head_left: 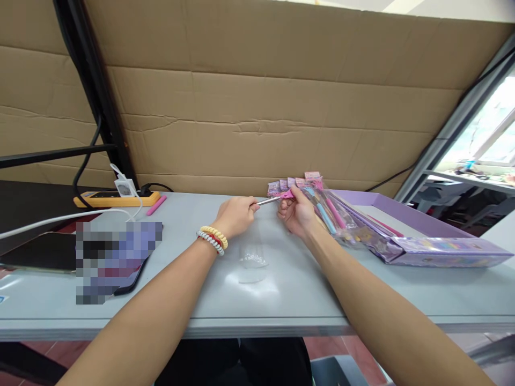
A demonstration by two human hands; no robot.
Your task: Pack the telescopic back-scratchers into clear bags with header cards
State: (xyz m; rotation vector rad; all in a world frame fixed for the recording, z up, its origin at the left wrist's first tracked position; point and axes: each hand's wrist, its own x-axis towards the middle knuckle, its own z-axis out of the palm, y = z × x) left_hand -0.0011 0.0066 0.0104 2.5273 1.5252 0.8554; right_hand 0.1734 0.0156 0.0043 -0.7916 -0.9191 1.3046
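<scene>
Two bare hands work a slim, pink-ended rod over a gray table, to the left of an open purple box. The left hand, farther from the box, pinches the silvery end between closed fingertips; the right hand, nearer to it, grips the pink end between thumb and curled fingers. Whether they pull, twist or merely steady the piece cannot be told. Handling it well would likely mean keeping both ends in one straight line, since a sideways load could bend so thin a shaft, and setting the right thumb firmly on the pink part, where a loose hold might let it turn. Force is best raised slowly and evenly from both wrists, with the forearms low for steadiness. Between the right hand and the box, clear-wrapped sticks lie in a bunch against the box's near-left side, so the right elbow and wrist should probably swing clear of them. Well left of the box, below the hands, a clear plastic sleeve lies flat, slippery-looking and best left unpressed.
</scene>
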